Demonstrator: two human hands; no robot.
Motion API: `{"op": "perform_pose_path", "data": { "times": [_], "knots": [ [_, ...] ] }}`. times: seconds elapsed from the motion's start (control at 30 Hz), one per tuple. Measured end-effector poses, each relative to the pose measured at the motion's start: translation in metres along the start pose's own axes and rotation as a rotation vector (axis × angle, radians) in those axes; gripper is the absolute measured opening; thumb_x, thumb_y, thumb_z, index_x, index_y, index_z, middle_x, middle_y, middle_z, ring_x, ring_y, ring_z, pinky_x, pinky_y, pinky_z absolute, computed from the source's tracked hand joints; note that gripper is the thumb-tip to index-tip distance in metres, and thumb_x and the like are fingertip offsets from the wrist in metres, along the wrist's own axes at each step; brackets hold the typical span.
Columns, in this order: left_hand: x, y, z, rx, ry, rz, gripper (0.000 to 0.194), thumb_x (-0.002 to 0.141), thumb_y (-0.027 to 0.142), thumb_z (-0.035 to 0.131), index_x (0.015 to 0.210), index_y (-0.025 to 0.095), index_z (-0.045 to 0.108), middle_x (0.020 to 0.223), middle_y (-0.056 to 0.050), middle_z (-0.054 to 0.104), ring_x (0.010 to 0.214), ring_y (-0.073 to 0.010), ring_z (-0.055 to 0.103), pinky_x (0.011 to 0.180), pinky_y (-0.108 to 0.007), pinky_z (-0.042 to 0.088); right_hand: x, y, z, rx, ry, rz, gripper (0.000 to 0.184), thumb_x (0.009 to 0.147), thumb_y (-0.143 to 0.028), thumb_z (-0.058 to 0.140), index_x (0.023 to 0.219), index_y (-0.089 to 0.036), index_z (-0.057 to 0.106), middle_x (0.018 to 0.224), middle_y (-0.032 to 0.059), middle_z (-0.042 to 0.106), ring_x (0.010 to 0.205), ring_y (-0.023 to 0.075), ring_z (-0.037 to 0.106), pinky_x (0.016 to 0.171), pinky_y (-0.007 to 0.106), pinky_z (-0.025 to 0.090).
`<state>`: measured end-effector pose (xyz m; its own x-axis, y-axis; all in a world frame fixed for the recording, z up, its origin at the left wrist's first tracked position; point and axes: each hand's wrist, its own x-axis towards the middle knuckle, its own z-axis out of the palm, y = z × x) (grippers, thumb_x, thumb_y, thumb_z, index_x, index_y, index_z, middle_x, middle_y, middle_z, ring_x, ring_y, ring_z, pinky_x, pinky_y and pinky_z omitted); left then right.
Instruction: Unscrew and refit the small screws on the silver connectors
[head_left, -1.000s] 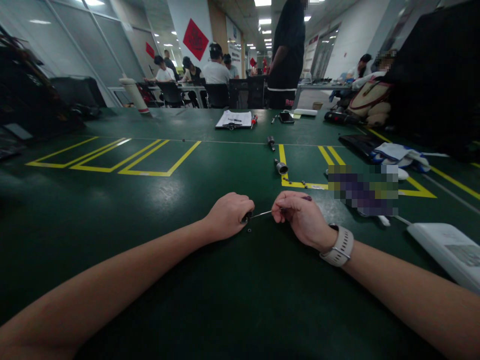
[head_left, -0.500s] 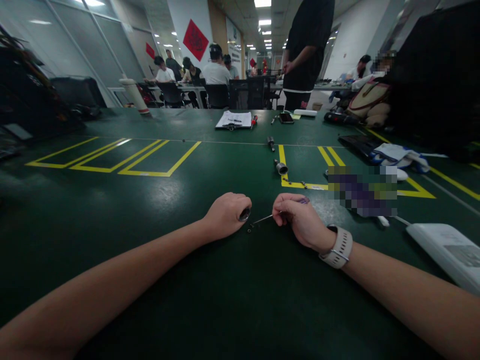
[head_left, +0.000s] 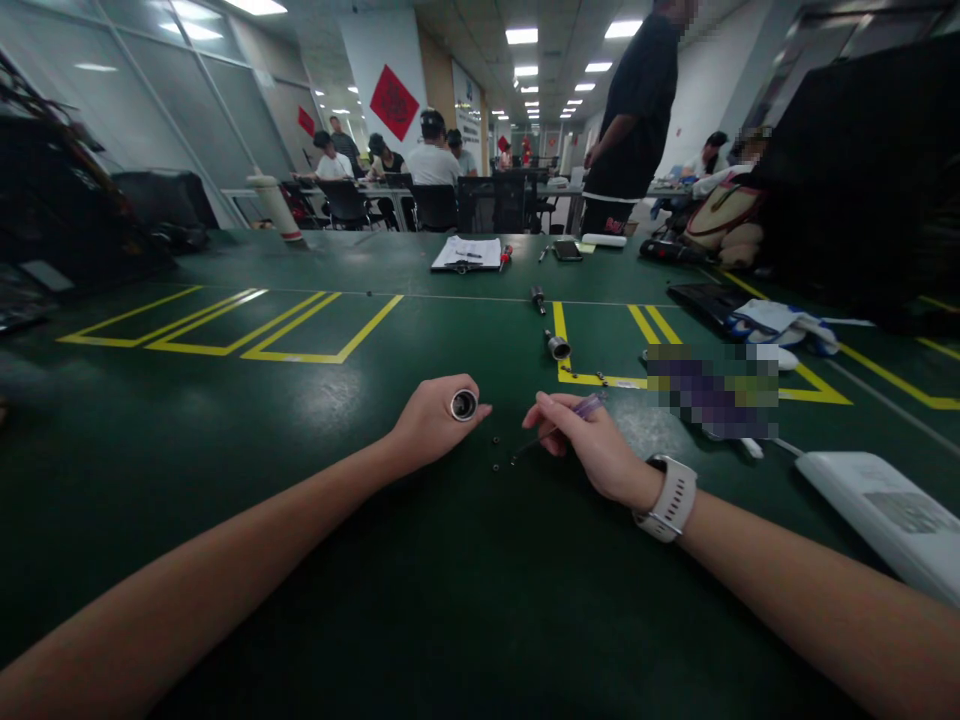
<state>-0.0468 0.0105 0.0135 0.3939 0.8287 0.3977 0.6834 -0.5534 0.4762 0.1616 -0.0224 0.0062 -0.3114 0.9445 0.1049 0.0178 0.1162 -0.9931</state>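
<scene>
My left hand (head_left: 433,422) is closed around a metal cylinder (head_left: 464,405), whose round hollow end faces me. Its other end is hidden in the fist. In my right hand (head_left: 589,440) is a slim screwdriver (head_left: 587,406) with a see-through purple handle, held between the fingers. Its thin dark shaft slants down left, the tip close to the tabletop. Between the hands lie small metal pieces that look like nuts, one farther off (head_left: 496,440) and one nearer me (head_left: 496,467).
Beyond the hands lie two metal fittings, a nearer one (head_left: 557,346) and a farther one (head_left: 538,299), with tiny parts (head_left: 600,378) by yellow tape. A clipboard (head_left: 466,254) and phone (head_left: 568,251) lie farther back. At right are a white device (head_left: 874,500) and a cloth (head_left: 784,325). A person (head_left: 634,120) stands behind the table.
My left hand has shifted left and turned, so the cylinder's open end now faces me. The screwdriver tip has dropped lower and sits away from the cylinder. The view has tilted up slightly.
</scene>
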Motion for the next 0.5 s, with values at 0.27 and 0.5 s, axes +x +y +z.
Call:
{"op": "perform_pose_path", "data": {
  "times": [0.27, 0.5],
  "knots": [
    [-0.008, -0.004, -0.022, 0.162, 0.133, -0.060, 0.038, 0.073, 0.053, 0.059, 0.071, 0.016, 0.057, 0.075, -0.004, 0.060, 0.072, -0.0181, 0.055, 0.067, -0.030, 0.041, 0.006, 0.004, 0.009, -0.425, -0.140, -0.191, 0.015, 0.089, -0.024, 0.048, 0.101, -0.017, 0.054, 0.103, 0.0075, 0.060, 0.095, 0.0184, 0.057, 0.086, 0.038, 0.045],
    [-0.019, 0.015, -0.037, 0.079, 0.139, -0.259, 0.039, 0.070, 0.056, 0.060, 0.072, 0.017, 0.056, 0.067, -0.001, 0.058, 0.062, -0.0146, 0.052, 0.055, -0.025, 0.038, -0.020, -0.005, 0.037, -0.679, -0.565, -0.445, 0.016, 0.089, -0.011, 0.043, 0.104, -0.015, 0.050, 0.115, 0.0118, 0.061, 0.112, 0.0189, 0.055, 0.105, 0.042, 0.034]
  ]
}}
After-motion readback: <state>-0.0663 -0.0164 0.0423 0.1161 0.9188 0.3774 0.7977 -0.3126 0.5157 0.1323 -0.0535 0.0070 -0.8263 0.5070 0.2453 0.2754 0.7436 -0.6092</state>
